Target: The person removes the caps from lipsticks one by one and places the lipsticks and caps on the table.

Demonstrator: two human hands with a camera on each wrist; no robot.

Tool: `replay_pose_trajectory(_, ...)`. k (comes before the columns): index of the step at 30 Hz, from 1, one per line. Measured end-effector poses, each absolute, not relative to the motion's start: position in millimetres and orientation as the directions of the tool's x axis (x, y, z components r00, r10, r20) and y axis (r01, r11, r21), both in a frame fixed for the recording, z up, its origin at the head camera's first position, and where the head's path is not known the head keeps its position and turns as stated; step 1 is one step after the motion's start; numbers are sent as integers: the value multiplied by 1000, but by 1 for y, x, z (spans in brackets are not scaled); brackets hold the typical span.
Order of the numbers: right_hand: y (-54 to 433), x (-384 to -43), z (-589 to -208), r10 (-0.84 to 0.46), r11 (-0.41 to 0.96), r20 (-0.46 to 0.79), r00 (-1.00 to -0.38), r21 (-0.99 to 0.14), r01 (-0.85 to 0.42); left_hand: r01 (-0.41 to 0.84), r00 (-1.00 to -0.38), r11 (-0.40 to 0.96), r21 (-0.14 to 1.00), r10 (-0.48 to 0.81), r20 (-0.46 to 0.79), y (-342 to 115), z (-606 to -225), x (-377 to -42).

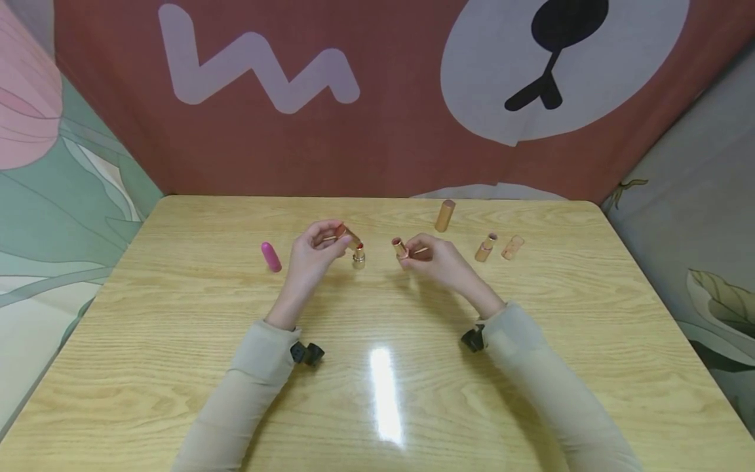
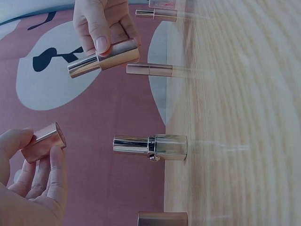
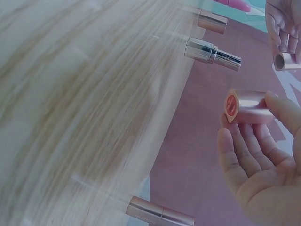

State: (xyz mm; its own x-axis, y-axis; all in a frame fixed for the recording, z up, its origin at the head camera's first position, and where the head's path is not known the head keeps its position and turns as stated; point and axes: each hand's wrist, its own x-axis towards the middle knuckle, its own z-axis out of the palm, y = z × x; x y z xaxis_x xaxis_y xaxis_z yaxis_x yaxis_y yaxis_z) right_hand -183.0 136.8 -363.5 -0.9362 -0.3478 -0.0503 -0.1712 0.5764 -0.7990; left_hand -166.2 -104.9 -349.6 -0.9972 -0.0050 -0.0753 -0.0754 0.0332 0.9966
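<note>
My left hand (image 1: 312, 252) pinches a rose-gold lipstick cap (image 2: 44, 143) between thumb and fingers, its open end showing in the right wrist view. My right hand (image 1: 439, 259) holds an uncapped rose-gold lipstick (image 2: 103, 57) by its base; a red round label (image 3: 231, 105) is on the bottom of that base. Cap and lipstick are apart, both above the table. Between the hands, nearer the left, an uncapped lipstick with a clear base (image 2: 150, 146) stands upright. Beside it in the left wrist view stands a short brown metallic piece (image 2: 162, 219), partly cut off.
At the left of the wooden table (image 1: 377, 314) is a bright pink tube (image 1: 271, 257). On the right stand a closed gold lipstick tube (image 1: 445, 216), an uncapped gold lipstick (image 1: 486, 248) and a clear pinkish cap (image 1: 512, 248). A patterned cloth wall (image 1: 389, 144) rises behind the table.
</note>
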Motion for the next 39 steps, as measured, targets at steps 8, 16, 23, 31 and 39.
replay_pose_trajectory(8, 139, -182, -361, -332, 570, -37, -942, -804, -170, -81, -997, 87, 993, -10, -81, -111, -348, -165)
replay_pose_trajectory(16, 141, -183, -360, -314, 551, -32, -949, -820, -155, -69, -998, 118, 991, -21, -67, -117, -349, -166)
replay_pose_trajectory(23, 144, -186, -363, -301, 531, -28, -953, -835, -144, -66, -998, 144, 987, -25, -63, -124, -349, -167)
replay_pose_trajectory(31, 149, -187, -365, -282, 518, -25, -959, -845, -130, -54, -998, 220, 974, -30, -49, -134, -349, -166)
replay_pose_trajectory(39, 154, -188, -365, -279, 508, -23, -960, -852, -126, -64, -997, 189, 980, -50, -55, -141, -349, -167)
